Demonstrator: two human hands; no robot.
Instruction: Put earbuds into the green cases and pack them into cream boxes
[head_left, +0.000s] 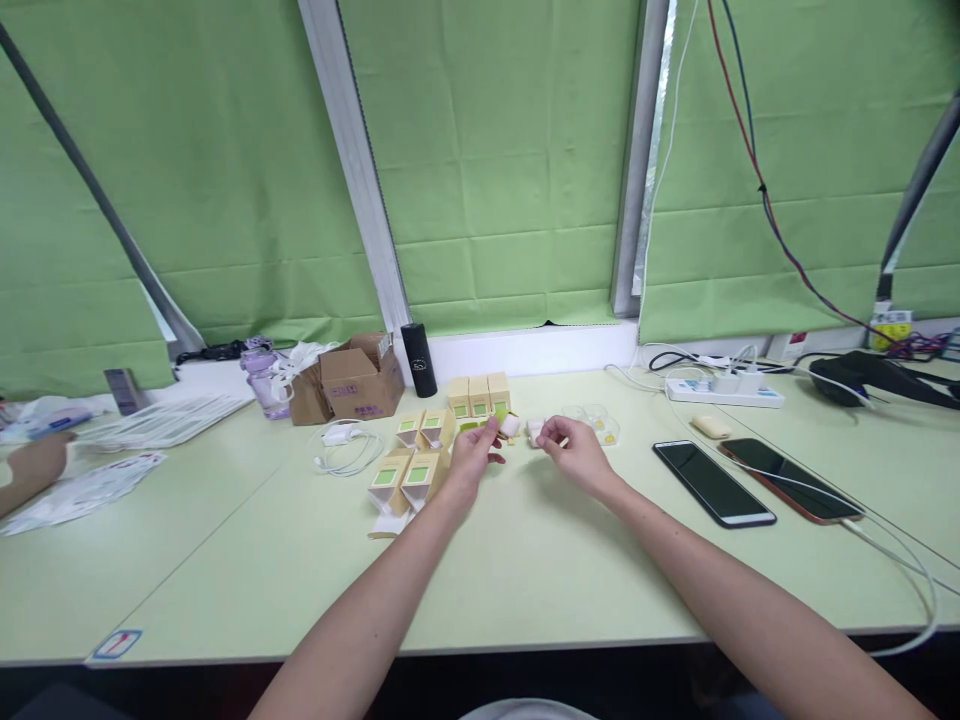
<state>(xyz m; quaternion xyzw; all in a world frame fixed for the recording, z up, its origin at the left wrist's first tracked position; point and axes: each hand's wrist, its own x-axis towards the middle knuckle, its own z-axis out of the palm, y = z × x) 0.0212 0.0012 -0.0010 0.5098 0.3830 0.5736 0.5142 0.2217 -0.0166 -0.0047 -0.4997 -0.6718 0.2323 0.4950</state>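
My left hand (472, 452) is closed at the thumb and fingertips on a small white piece with green on it (509, 426), too small to name exactly. My right hand (576, 448) is pinched, its fingertips against or just beside a small white block (534, 428); whether it grips the block I cannot tell. Left of my left hand stand several small cream boxes with green squares, some with flaps open (386, 476). Three closed ones (478, 394) stand in a row behind. A clear plastic tray (604, 424) with round cups and yellow spots lies behind my right hand.
A brown carton (358, 378), a black cylinder (418, 360) and a purple bottle (264, 380) stand at the back left. A coiled white cable (352, 446) lies nearer. Two phones (712, 484) and a power strip (726, 392) are at right. Another person's hand (37, 468) reaches in at far left.
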